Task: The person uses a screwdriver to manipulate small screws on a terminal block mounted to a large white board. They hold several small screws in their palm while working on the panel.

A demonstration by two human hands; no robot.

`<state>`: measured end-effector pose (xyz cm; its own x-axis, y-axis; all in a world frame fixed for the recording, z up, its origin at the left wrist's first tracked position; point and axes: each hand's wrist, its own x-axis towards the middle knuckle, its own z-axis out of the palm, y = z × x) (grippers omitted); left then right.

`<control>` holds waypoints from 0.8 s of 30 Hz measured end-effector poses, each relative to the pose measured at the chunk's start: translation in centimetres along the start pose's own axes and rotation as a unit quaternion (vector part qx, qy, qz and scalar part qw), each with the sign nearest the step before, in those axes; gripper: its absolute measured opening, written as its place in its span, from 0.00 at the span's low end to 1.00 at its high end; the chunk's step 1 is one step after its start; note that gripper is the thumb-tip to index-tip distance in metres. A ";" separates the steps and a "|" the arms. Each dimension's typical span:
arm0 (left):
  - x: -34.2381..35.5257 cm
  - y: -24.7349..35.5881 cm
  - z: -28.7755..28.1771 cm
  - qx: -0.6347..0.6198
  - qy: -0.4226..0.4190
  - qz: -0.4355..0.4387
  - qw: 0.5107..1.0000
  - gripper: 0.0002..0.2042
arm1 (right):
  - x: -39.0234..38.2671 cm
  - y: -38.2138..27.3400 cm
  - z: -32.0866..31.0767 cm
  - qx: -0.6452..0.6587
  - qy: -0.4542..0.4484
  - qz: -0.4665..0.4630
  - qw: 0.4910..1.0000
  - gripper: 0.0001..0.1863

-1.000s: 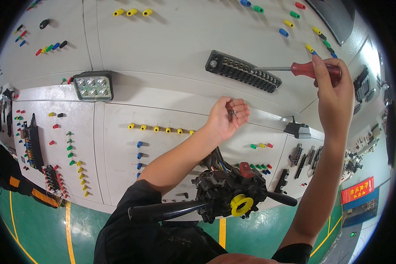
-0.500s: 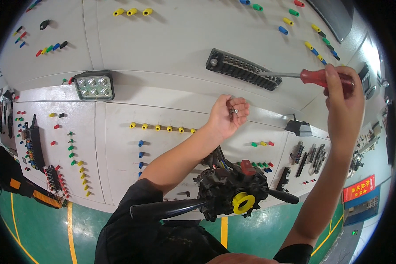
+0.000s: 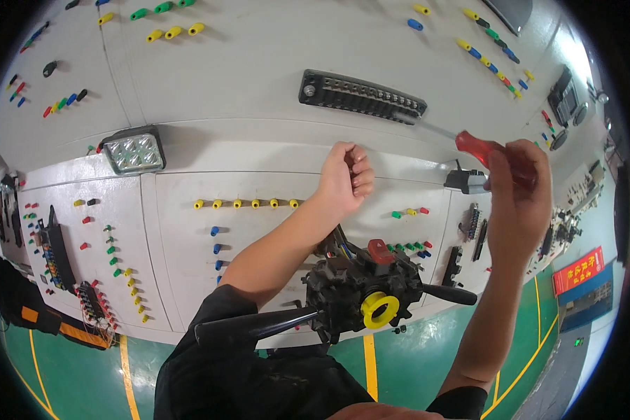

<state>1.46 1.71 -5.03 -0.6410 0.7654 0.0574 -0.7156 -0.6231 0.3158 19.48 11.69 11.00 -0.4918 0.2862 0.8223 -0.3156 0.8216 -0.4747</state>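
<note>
My right hand (image 3: 514,185) holds a screwdriver by its translucent red handle (image 3: 476,147), its faint, blurred blade pointing up-left toward the right end of a black terminal strip (image 3: 360,94); I cannot tell whether the tip touches it. My left hand (image 3: 345,178) is curled closed below the strip, its contents hidden by the fingers. Beneath both hands sits a black steering-column switch assembly (image 3: 343,294) with two stalks, a red button and a yellow ring.
A white training board (image 3: 217,84) carries coloured sockets, a square LED lamp (image 3: 131,150), a fuse box (image 3: 56,255) on the left and a small black fitting (image 3: 462,180) on the right. A person in dark clothing (image 3: 21,301) stands at the far left over the green floor.
The view has shifted slightly. My right hand has lowered, drawing the screwdriver down and tilting it. My left fingers have closed over the small metal parts seen in them earlier.
</note>
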 end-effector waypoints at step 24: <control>0.0 0.3 0.3 0.006 0.004 0.013 1.000 0.12 | -1.5 1.1 2.6 -0.125 0.029 -0.107 0.986 0.15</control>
<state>1.36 1.56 -4.71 -0.6623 0.7469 0.0585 -0.6947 -0.6415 0.3254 17.75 10.90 8.37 -0.3857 0.1145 0.9155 -0.1940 0.9600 -0.2018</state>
